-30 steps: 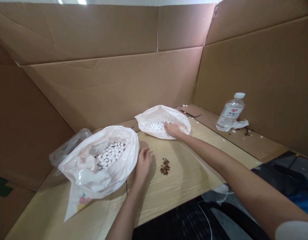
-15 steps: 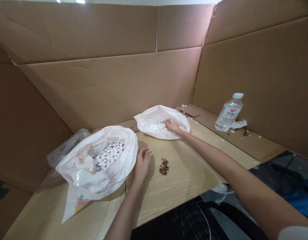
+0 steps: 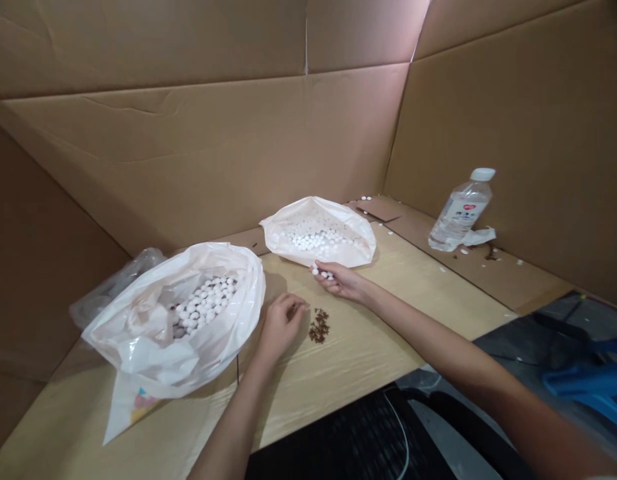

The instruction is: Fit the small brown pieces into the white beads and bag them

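In the head view, my right hand (image 3: 341, 281) holds several small white balls (image 3: 327, 275) in its curled fingers. It is just in front of the far white plastic bag (image 3: 355, 253), whose open mouth shows more white balls. My left hand (image 3: 283, 320) rests low over the table with its fingertips curled together; whether anything is between them I cannot make out. Right of those fingertips lies a small pile of brown bits (image 3: 319, 327). To the left of my left hand stands a larger open white plastic bag (image 3: 243, 327), with white balls and some brown bits inside.
Cardboard walls (image 3: 213, 147) enclose the table (image 3: 378, 327). A clear bottle with a white cap (image 3: 461, 210) stands at the right beside a crumpled white scrap (image 3: 478, 237). Stray white bits lie near the back corner. A clear plastic bag (image 3: 98, 300) sits behind the larger bag.
My right hand has come out of the far bag toward me, now with white balls in it. My left hand has shifted slightly toward the brown pile. The camera view has tilted down.
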Action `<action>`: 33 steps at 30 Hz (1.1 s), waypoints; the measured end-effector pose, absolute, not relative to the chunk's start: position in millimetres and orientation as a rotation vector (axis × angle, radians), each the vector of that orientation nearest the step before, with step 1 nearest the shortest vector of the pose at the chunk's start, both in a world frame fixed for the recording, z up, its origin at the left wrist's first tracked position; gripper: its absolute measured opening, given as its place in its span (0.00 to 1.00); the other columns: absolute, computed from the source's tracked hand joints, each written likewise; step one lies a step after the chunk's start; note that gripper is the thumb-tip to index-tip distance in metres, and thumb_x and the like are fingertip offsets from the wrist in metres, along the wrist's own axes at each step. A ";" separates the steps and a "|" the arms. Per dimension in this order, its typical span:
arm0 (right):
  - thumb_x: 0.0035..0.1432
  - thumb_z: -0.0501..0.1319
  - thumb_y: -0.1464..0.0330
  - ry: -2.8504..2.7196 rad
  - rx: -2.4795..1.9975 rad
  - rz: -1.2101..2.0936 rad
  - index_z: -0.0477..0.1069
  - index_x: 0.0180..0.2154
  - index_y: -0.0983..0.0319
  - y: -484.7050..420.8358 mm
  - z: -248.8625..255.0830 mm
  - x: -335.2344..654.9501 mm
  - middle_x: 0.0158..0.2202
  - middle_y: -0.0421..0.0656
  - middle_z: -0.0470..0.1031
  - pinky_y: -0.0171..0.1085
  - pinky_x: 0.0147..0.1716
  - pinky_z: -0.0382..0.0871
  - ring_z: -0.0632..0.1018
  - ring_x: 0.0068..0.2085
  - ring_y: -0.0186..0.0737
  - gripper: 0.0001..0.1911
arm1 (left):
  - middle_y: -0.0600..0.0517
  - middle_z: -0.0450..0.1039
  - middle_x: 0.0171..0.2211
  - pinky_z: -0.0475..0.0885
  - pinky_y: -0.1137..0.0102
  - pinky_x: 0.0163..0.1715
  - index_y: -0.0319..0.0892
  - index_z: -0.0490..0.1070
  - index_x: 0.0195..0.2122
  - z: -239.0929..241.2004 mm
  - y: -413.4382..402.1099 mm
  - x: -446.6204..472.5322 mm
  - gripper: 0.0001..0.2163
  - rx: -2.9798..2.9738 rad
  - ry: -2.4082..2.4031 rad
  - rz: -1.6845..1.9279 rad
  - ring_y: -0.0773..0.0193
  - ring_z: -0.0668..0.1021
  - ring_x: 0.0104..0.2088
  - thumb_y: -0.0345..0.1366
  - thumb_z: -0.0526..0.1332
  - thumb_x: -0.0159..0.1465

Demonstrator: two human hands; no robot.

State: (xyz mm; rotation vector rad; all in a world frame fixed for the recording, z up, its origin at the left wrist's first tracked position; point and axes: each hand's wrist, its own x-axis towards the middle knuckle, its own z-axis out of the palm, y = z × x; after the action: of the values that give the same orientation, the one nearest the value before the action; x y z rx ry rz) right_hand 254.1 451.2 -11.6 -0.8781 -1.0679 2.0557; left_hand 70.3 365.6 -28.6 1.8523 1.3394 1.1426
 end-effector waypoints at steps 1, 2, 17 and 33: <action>0.63 0.56 0.62 -1.054 -0.865 2.080 0.63 0.31 0.64 450.7 -14.0 254.1 0.19 0.31 0.54 0.22 0.10 0.37 0.47 0.14 0.23 0.12 | 0.49 0.76 0.33 0.68 0.66 0.41 0.43 0.78 0.32 -27.9 365.1 71.0 0.07 1.884 1.328 1.114 0.59 0.76 0.37 0.31 0.59 0.59; 0.62 0.57 0.63 -1.041 -0.855 2.098 0.63 0.31 0.64 450.5 -16.1 254.4 0.19 0.31 0.55 0.22 0.10 0.37 0.47 0.14 0.22 0.12 | 0.48 0.76 0.34 0.68 0.66 0.42 0.43 0.78 0.33 -27.1 364.7 71.7 0.07 1.929 1.324 1.075 0.58 0.76 0.38 0.31 0.59 0.59; 0.63 0.55 0.67 -1.015 -0.877 2.137 0.66 0.30 0.64 434.0 -8.8 250.5 0.19 0.33 0.60 0.23 0.11 0.36 0.49 0.14 0.22 0.10 | 0.47 0.74 0.33 0.68 0.65 0.40 0.43 0.78 0.33 -32.4 369.0 83.4 0.08 2.182 1.337 0.874 0.58 0.76 0.38 0.31 0.58 0.62; 0.61 0.54 0.66 -1.196 -0.874 2.185 0.64 0.26 0.64 428.8 -18.0 247.6 0.17 0.34 0.57 0.25 0.10 0.37 0.49 0.14 0.23 0.12 | 0.47 0.81 0.31 0.72 0.66 0.42 0.39 0.81 0.30 -35.0 367.0 79.8 0.12 0.962 1.224 1.287 0.61 0.80 0.34 0.38 0.73 0.46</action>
State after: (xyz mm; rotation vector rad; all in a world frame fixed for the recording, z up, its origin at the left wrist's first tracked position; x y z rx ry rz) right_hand 247.6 428.8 -18.0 -0.8739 -1.1962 2.1854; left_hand 79.8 367.0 -35.0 0.9617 1.2241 1.2870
